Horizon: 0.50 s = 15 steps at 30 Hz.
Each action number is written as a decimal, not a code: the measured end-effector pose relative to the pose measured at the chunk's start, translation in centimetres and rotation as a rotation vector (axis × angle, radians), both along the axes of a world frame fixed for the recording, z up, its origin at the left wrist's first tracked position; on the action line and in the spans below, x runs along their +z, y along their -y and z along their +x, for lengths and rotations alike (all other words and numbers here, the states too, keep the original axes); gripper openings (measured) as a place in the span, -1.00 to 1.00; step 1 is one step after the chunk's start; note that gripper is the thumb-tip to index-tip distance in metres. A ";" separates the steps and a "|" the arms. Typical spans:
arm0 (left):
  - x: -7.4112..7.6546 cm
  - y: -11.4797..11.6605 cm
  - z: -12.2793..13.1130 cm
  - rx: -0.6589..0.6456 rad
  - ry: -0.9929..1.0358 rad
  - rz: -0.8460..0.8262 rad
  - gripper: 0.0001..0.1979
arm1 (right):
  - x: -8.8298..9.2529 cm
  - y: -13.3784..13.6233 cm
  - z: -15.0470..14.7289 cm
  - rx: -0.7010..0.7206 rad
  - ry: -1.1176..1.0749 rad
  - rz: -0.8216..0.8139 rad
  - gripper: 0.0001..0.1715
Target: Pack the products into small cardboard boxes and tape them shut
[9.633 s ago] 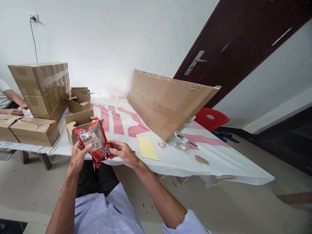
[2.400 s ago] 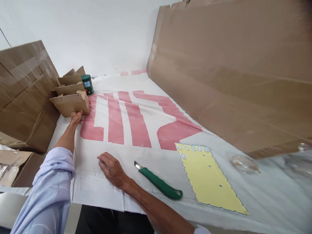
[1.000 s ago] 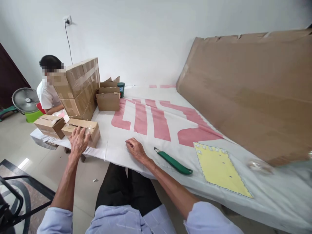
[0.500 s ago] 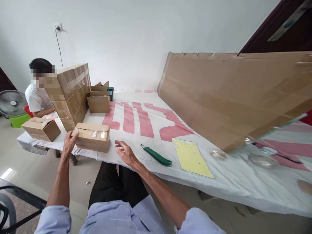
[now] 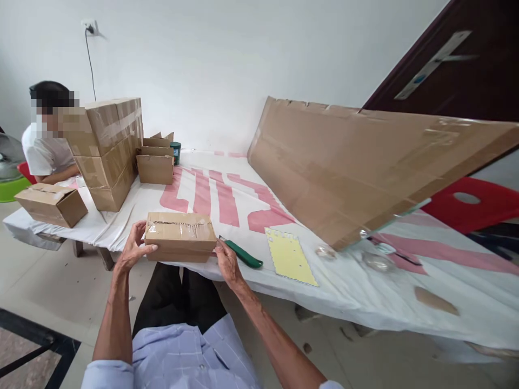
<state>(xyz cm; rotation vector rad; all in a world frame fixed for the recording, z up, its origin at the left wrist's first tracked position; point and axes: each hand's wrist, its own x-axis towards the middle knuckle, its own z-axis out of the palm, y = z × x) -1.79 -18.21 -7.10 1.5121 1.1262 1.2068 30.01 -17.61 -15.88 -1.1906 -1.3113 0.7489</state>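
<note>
A small taped cardboard box (image 5: 180, 235) is at the table's front edge, between my two hands. My left hand (image 5: 135, 246) grips its left end, the thumb on the near side. At the right end, my right hand (image 5: 228, 262) holds the box with bent fingers. Just right of that hand lies a green-handled cutter (image 5: 246, 255), its tip close to the box. Farther right, a yellow sheet (image 5: 290, 256) with white spots along its top lies flat on the cloth.
Stacked taped boxes (image 5: 109, 151) and another box (image 5: 52, 204) stand left, near a seated person (image 5: 46, 140). Open cartons (image 5: 155, 167) and a green tub (image 5: 175, 153) are behind. A large cardboard sheet (image 5: 344, 162) slants across the right. The white cloth (image 5: 344, 292) hangs over the front edge.
The box has moved right relative to the table and now sits nearer the cutter. My right hand, apart from the box before, has closed on its right end. The view has shifted right.
</note>
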 end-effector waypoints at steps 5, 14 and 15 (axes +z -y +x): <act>-0.4 0.1 0.1 -0.016 0.079 0.027 -0.09 | -0.4 0.1 0.1 0.003 0.027 0.008 -0.42; -0.7 2.0 0.4 -0.027 0.004 0.069 0.03 | 2.4 0.6 1.7 -0.011 0.025 -0.054 -0.30; -0.6 2.1 0.5 -0.030 0.004 0.079 0.01 | 3.4 0.6 1.8 -0.032 0.045 -0.021 -0.33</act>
